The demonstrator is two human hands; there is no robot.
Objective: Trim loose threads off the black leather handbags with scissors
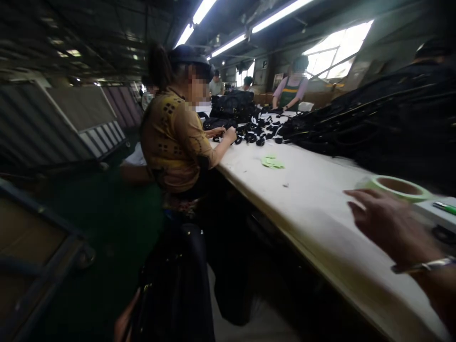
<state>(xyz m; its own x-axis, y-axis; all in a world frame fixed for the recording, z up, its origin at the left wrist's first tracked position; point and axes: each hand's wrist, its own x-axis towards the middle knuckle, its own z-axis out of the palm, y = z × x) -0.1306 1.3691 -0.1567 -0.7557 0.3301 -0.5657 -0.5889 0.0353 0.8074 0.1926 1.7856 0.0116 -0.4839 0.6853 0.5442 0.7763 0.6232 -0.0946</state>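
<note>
Reaching over a pale table (309,175) with an empty, loosely open right hand (388,221), close to a light-green tape roll (420,195). Cannot tell the grip of the left hand (125,316), mostly hidden beside a black bag (178,285), low in view.

Fluorescent tubes (281,15) glow at top center above a co-worker (173,133) in a patterned top (167,147), left of center; a bright window (344,42) stands upper right, a wheeled cart (26,280) on green flooring (107,256) lower left.
</note>
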